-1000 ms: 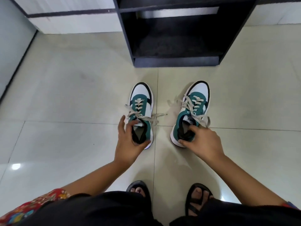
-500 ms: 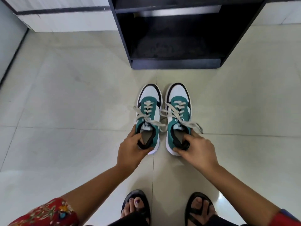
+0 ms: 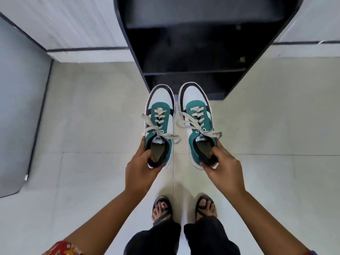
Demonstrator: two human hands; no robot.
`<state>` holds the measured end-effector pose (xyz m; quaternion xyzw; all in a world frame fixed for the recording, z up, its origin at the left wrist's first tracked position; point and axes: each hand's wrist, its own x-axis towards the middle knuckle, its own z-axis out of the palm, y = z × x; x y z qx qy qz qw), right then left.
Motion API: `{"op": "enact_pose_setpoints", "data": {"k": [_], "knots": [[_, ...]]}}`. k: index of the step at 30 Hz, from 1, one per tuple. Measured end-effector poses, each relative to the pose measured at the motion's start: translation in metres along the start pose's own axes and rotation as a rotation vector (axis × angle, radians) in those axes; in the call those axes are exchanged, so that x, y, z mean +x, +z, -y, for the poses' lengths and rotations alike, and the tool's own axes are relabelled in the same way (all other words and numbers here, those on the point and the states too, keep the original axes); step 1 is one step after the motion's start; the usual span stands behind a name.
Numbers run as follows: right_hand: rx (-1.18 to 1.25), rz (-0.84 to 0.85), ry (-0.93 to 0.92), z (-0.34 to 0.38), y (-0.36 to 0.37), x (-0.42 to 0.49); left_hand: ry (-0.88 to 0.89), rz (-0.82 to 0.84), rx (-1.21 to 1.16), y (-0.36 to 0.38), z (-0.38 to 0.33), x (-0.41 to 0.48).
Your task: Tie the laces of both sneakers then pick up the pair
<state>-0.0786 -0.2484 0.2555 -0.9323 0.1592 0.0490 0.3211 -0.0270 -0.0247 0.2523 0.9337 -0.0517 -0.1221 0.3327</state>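
The head view looks straight down on both hands, each closed on the heel collar of one sneaker. The left hand (image 3: 140,169) pinches the rear of the left sneaker (image 3: 159,126), thumb hooked inside the opening and fingers wrapped under the heel; the right hand (image 3: 223,167) grips the right sneaker (image 3: 197,124) the same way, thumb in the collar and fingers round the back. A grip at the heel probably lets each shoe hang level with its toe pointing away from the person, so the pair can be carried side by side without the soles knocking. The shoes sit just ahead of the hands, close together but apart, toes reaching over the foot of a dark shelf unit (image 3: 193,52) that stands beyond them. They appear lifted clear of the tiled floor (image 3: 92,126), though the gap under them cannot be seen directly. The laces (image 3: 160,132) on each shoe are crossed at the top eyelets with flat ends trailing outward; whether these are full bows or only loose knots is hard to tell. Below the hands, nearer the body, the person's sandalled feet (image 3: 184,208) stand on the tiles. As a judgement, the pick-up looks to be under way, and the trailing lace ends could snag if the shoes swing.
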Motion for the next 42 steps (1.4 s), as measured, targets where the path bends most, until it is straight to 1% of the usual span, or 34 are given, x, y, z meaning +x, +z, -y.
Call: {"op": "enact_pose_setpoints", "data": {"k": [3,7,10,13,17,20,23,29,36,41,42], "knots": [[0.035,-0.031,0.025,0.055,-0.067,-0.001,0.026,-0.033,0.007,-0.062,-0.052,-0.003],[0.053,-0.058,0.040,0.115,-0.131,0.002,0.071,-0.079,-0.016,-0.129,-0.115,0.003],[0.055,-0.098,0.016,0.147,-0.160,0.019,0.067,-0.106,-0.013,-0.162,-0.145,0.028],[0.093,-0.143,-0.008,0.172,-0.178,0.058,0.095,-0.158,-0.022,-0.182,-0.165,0.074],[0.127,-0.176,-0.018,0.195,-0.185,0.126,0.118,-0.179,-0.052,-0.192,-0.174,0.145],[0.150,-0.151,0.013,0.200,-0.182,0.174,0.080,-0.145,-0.061,-0.193,-0.173,0.193],[0.144,-0.121,0.053,0.202,-0.174,0.206,0.035,-0.116,-0.030,-0.187,-0.169,0.222],[0.088,-0.077,0.052,0.202,-0.158,0.229,-0.019,-0.046,-0.005,-0.174,-0.165,0.243],[0.074,-0.068,0.067,0.196,-0.143,0.228,-0.033,-0.037,-0.035,-0.164,-0.158,0.242],[0.087,-0.032,0.057,0.202,-0.154,0.218,-0.037,0.020,-0.095,-0.178,-0.161,0.233],[0.096,-0.046,0.075,0.205,-0.159,0.214,-0.053,-0.009,-0.120,-0.184,-0.164,0.230]]}}
